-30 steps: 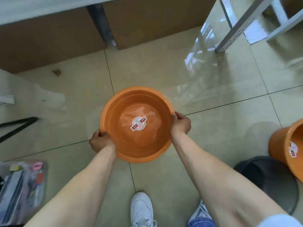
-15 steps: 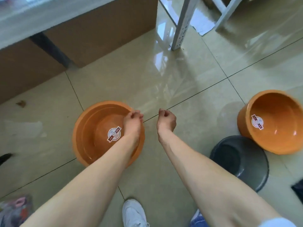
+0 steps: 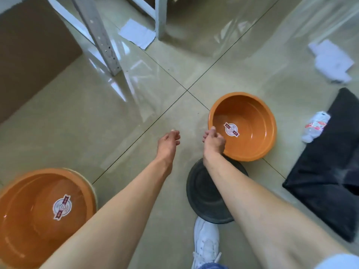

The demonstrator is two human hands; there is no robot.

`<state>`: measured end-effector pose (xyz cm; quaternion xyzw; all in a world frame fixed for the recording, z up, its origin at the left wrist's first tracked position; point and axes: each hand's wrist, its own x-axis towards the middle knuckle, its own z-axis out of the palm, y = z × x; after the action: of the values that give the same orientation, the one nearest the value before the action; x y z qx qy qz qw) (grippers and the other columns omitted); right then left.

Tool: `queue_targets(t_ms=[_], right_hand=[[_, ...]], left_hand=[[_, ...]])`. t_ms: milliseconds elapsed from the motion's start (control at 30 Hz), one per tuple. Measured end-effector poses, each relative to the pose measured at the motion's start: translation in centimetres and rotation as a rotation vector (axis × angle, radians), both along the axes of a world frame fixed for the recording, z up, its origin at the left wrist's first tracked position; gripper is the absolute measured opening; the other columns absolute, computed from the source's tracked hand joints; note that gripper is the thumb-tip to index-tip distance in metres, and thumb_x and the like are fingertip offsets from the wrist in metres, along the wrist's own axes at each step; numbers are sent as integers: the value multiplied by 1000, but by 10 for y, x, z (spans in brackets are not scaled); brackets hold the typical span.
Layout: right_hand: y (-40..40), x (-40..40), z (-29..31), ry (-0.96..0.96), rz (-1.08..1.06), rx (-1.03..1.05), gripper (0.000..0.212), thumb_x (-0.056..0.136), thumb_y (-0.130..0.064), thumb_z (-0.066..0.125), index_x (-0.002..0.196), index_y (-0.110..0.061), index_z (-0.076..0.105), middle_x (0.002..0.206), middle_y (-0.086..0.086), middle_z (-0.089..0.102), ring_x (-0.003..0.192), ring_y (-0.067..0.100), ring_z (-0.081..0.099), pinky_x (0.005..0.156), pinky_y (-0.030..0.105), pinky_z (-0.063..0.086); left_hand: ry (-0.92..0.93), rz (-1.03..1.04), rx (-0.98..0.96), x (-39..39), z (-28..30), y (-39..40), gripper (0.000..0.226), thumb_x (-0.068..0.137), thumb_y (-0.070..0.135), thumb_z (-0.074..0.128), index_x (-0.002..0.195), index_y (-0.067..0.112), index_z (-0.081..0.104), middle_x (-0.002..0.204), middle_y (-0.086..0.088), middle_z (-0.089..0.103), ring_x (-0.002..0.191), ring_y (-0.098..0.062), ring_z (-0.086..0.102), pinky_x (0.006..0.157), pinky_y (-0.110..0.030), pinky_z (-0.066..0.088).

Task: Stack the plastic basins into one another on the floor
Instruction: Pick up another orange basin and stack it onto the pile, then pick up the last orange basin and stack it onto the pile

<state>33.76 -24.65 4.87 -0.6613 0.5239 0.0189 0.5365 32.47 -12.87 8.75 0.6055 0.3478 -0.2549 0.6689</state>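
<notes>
While right hand (image 3: 213, 139) grips orange basin (image 3: 250, 136) rim, left hand (image 3: 169, 141) hangs loose, empty; black basin (image 3: 204, 193) underneath forearm, black mat (image 3: 326, 171) beside.

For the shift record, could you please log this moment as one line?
stage: reaching | right hand: on near rim of orange basin, grip unclear | left hand: empty | placed basin: lower left

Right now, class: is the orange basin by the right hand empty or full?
Empty. The orange basin sits upright, and its bare bottom and round sticker show clearly.
</notes>
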Motion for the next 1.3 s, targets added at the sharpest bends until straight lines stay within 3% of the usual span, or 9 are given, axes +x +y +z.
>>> queue_targets(t_ms=[167, 333, 433, 633, 767, 933, 1067, 1133, 1300], right_hand=[[-85, 10, -13, 7, -132, -53, 39, 94, -42, 45, 82, -16, 71, 99, 14, 75, 84, 30, 64, 93, 46, 52], [-152, 12, -27, 20, -223, -73, 50, 95, -48, 43, 96, -7, 72, 97, 13, 74, 92, 34, 69, 94, 47, 54], [-188, 13, -35, 41, -240, -110, 42, 97, -45, 42, 79, -17, 67, 93, 10, 72, 95, 32, 69, 94, 44, 54], [-250, 10, -45, 210, -286, -296, 44, 100, -35, 38, 120, -2, 61, 130, 20, 56, 120, 37, 56, 99, 42, 44], [-264, 10, -62, 230, -312, -176, 44, 99, -35, 39, 131, -8, 54, 134, 17, 55, 121, 36, 57, 103, 46, 46], [-260, 9, -78, 129, -345, 1, 38, 99, -31, 36, 127, -14, 56, 128, 15, 63, 114, 34, 62, 100, 47, 50], [-255, 10, -76, 94, -374, 51, 37, 100, -32, 37, 129, -17, 56, 125, 14, 65, 113, 33, 63, 100, 47, 51], [-251, 12, -72, 81, -369, 35, 36, 101, -32, 37, 129, -18, 56, 121, 11, 67, 111, 31, 63, 100, 44, 51], [-228, 28, -48, 28, -293, -105, 36, 102, -35, 37, 122, -14, 58, 86, 1, 66, 97, 27, 63, 96, 38, 51]], left_hand=[[49, -116, 73, 22, -15, -83, 47, 102, 38, 35, 135, 11, 53, 141, -6, 54, 130, -24, 51, 113, -40, 37], [44, -125, 118, 40, -39, -140, 33, 100, 32, 38, 117, 12, 59, 114, -1, 58, 104, -18, 52, 88, -31, 39], [12, -98, 240, 52, -56, -158, 40, 95, 33, 41, 122, 11, 60, 125, -6, 62, 108, -25, 58, 96, -34, 46], [9, -114, 474, 68, -81, -179, 55, 97, 34, 40, 149, 20, 30, 154, -9, 30, 137, -34, 40, 114, -47, 36], [62, -105, 425, 78, -96, -186, 61, 96, 33, 40, 153, 26, 18, 158, -9, 26, 138, -37, 39, 111, -51, 38], [76, -37, 374, 86, -100, -190, 44, 90, 20, 36, 128, 9, 55, 126, -24, 61, 119, -42, 56, 99, -55, 47], [107, 36, 376, 85, -99, -185, 45, 89, 12, 34, 127, -5, 50, 132, -28, 52, 120, -46, 51, 100, -57, 43], [94, 85, 363, 84, -95, -179, 44, 89, 14, 35, 126, -4, 51, 132, -27, 53, 102, -46, 59, 100, -56, 44], [5, 242, 361, 79, -79, -154, 28, 91, 25, 39, 98, 5, 56, 92, -10, 58, 81, -28, 49, 79, -36, 46]])
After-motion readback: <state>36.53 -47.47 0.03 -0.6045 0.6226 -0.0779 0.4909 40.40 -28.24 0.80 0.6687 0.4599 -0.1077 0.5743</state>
